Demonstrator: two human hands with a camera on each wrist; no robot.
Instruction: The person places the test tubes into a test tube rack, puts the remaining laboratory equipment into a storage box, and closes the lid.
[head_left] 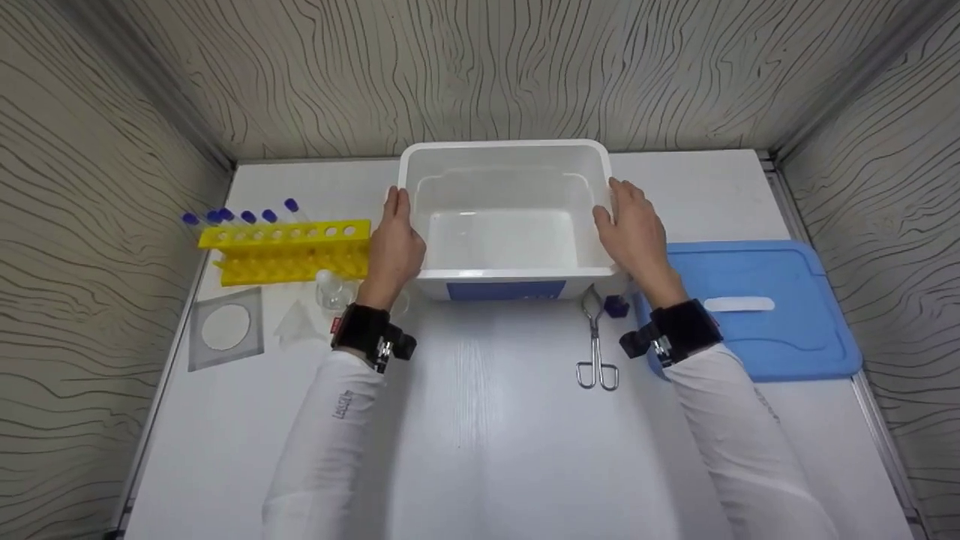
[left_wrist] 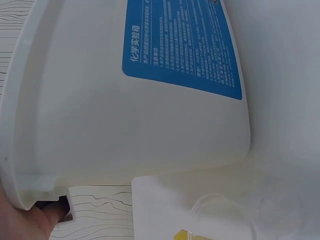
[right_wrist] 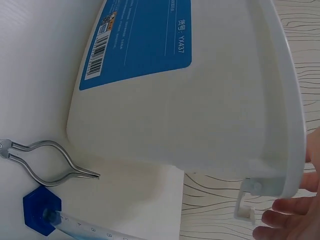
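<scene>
White plastic bin (head_left: 510, 217) flanked, left hand (head_left: 395, 251) and right hand (head_left: 636, 232) fingers curled gripping its sides

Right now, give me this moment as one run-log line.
left hand: holds white bin left rim | right hand: at right rim | bin: on table, empty | tongs: in front, untouched
</scene>
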